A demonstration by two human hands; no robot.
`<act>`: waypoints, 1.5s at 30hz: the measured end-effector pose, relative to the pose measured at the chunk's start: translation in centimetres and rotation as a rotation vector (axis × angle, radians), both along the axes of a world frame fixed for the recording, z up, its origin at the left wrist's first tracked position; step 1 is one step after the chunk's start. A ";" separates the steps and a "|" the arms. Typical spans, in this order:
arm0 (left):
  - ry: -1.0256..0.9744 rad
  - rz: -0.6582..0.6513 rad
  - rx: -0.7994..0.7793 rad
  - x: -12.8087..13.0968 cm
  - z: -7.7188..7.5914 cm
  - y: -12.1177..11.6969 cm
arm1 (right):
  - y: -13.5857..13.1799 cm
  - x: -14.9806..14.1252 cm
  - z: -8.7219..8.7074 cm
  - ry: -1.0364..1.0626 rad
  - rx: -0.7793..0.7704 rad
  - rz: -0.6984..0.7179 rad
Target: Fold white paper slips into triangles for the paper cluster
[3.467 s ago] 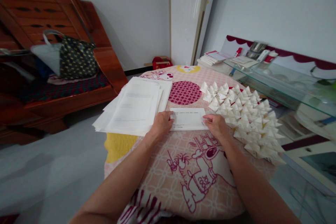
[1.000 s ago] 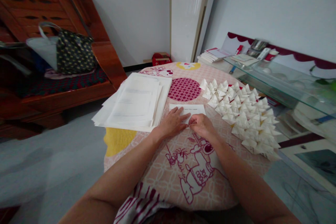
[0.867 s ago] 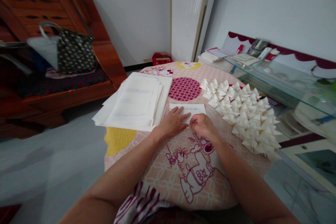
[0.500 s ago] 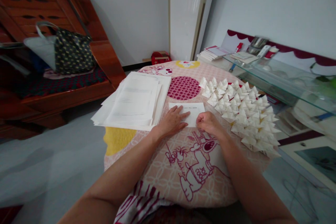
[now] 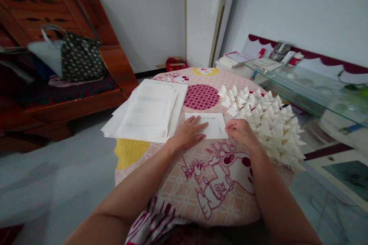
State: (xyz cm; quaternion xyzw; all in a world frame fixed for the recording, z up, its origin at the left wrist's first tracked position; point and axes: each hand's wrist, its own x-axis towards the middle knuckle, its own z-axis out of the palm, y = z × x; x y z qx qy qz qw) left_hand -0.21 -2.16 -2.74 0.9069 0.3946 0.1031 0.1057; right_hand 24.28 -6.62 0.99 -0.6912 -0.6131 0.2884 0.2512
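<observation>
A small white sheet of paper [image 5: 213, 125] with faint print lies flat on the cloth-covered table in front of me. My left hand [image 5: 191, 129] rests palm down on its left part, fingers spread, holding it against the cloth. At the sheet's right edge is my right hand [image 5: 240, 131], its fingers curled together and the fingertips at the edge. Whether they pinch the paper is hidden. Left of the sheet lies a stack of larger white papers [image 5: 149, 107]. To the right stand many pointed folded-paper pieces [image 5: 264, 118], grouped in rows close to my right hand.
A pink patterned tablecloth [image 5: 184, 195] covers the rounded table. On the right is a glass shelf [image 5: 313, 88] with papers and cups. A wooden bench [image 5: 115, 65] with a dotted bag [image 5: 82, 57] stands left. A white air conditioner [image 5: 202, 23] is behind.
My right hand has slid a little rightward, from on top of the sheet to its right edge, uncovering more of the paper. My left hand has stayed in place.
</observation>
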 end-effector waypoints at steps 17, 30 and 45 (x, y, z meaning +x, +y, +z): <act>-0.007 0.124 -0.006 0.7 0.6 -0.8 | 0.8 -4.8 -1.4 -0.150 0.020 0.170; 0.004 0.019 -0.233 -3.1 1.5 0.4 | 0.8 -4.7 -1.6 -0.105 0.031 0.160; -0.111 -0.097 -0.182 -6.3 1.2 2.0 | 0.1 -5.4 -1.4 -0.181 0.119 0.210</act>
